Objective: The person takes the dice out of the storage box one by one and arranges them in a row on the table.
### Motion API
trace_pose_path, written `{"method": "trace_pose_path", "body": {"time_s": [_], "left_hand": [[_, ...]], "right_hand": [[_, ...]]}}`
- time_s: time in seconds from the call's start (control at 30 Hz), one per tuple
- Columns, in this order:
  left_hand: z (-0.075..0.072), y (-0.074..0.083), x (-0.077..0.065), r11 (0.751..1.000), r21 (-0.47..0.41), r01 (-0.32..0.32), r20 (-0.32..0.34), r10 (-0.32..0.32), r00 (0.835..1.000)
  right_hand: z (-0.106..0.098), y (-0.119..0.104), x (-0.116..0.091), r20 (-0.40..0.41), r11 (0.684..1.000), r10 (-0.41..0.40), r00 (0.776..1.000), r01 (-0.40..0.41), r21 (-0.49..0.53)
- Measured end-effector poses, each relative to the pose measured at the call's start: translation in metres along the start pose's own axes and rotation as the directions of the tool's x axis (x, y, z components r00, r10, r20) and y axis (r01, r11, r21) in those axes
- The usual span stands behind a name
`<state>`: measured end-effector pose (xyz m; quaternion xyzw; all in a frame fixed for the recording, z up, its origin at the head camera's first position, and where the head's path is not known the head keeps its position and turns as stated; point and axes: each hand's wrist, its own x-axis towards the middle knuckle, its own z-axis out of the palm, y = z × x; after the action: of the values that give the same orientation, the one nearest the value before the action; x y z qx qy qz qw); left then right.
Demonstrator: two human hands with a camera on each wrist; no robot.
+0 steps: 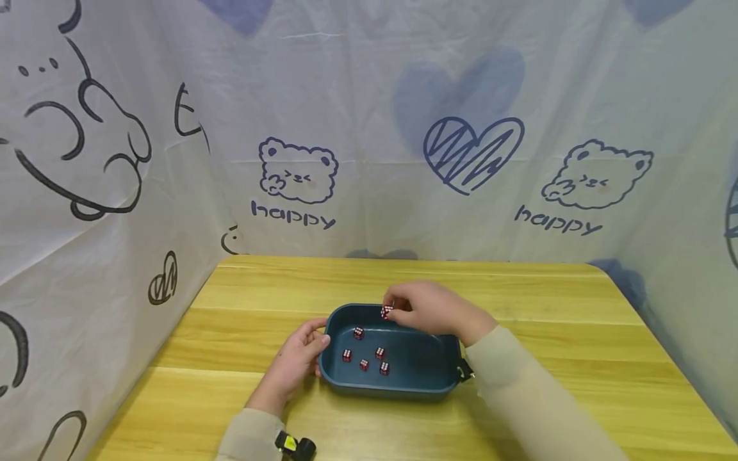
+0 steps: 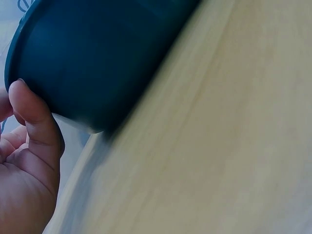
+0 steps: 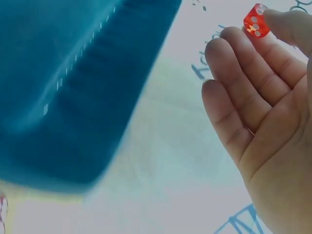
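Five dice in tray, clasped by left grip; sixth die pinched by right grip, apparent transfer, direction unclear, next wanting steadiness.

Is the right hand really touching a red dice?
Touching: the right wrist view shows the right hand pinching a red die, its thumb against it.
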<state>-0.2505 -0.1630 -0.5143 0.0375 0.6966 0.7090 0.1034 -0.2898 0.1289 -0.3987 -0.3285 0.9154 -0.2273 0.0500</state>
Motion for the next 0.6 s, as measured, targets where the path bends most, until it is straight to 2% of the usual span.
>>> {"method": "trace_pose_path", "body": {"time_s": [0.23, 0.4, 0.6], "left_hand": [[0.0, 0.0, 0.001, 1.0, -0.007, 0.007, 0.001, -0.007, 1.0], [0.0, 0.0, 0.002, 1.0, -0.007, 0.007, 0.006, -0.007, 1.0], [0.0, -0.001, 0.0, 1.0, -0.009, 0.004, -0.006, -0.004, 1.0]], "right_hand": [[-0.013, 0.02, -0.028, -0.081, 0.998, 0.063, 0.995, -0.061, 0.024], [-0.016, 0.037, -0.047, -0.11, 0.994, 0.106, 0.988, -0.102, 0.041], [-0.016, 0.06, -0.07, -0.116, 0.996, 0.084, 0.99, -0.085, -0.002]]}}
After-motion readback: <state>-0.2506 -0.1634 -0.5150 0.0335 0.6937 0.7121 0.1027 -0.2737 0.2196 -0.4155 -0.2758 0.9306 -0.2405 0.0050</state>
